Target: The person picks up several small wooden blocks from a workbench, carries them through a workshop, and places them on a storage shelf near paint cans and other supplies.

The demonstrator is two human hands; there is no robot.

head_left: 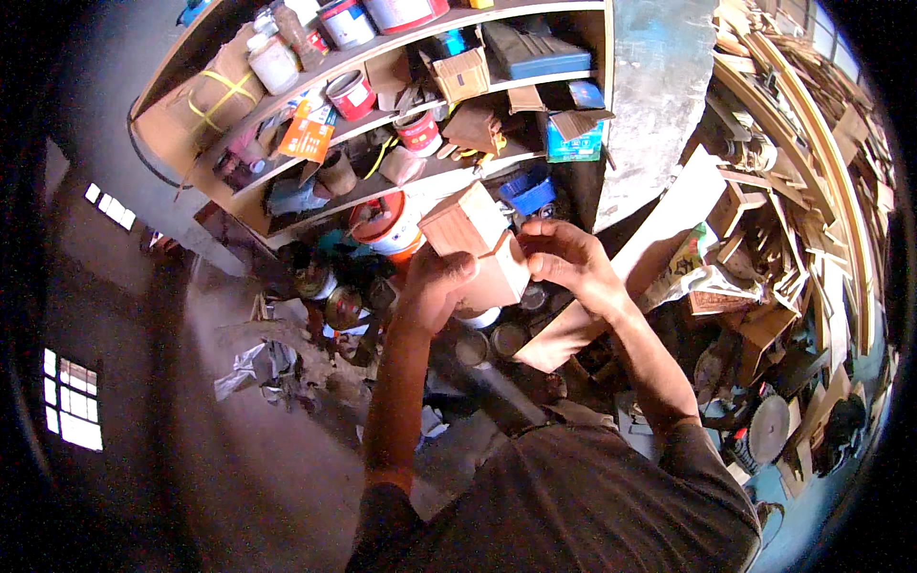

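Between my hands, in front of the shelves, is a small pale wooden box (497, 272). An upper part and a lower part show, with a notch at the right where they meet. My left hand (441, 285) grips its left side, the thumb lying across the near face and the other fingers hidden behind. At the right edge, my right hand (575, 263) has its thumb and bent forefinger against the wood; its remaining fingers are partly hidden. The inside of the box cannot be seen.
Ahead stands a wooden shelf unit (564, 76) with paint cans, cartons and a blue case (535, 53). Buckets and cans crowd the floor below, including an orange-red bucket (382, 224). Rightward are a long board (669, 224), heaped offcuts and a circular saw blade (769, 430).
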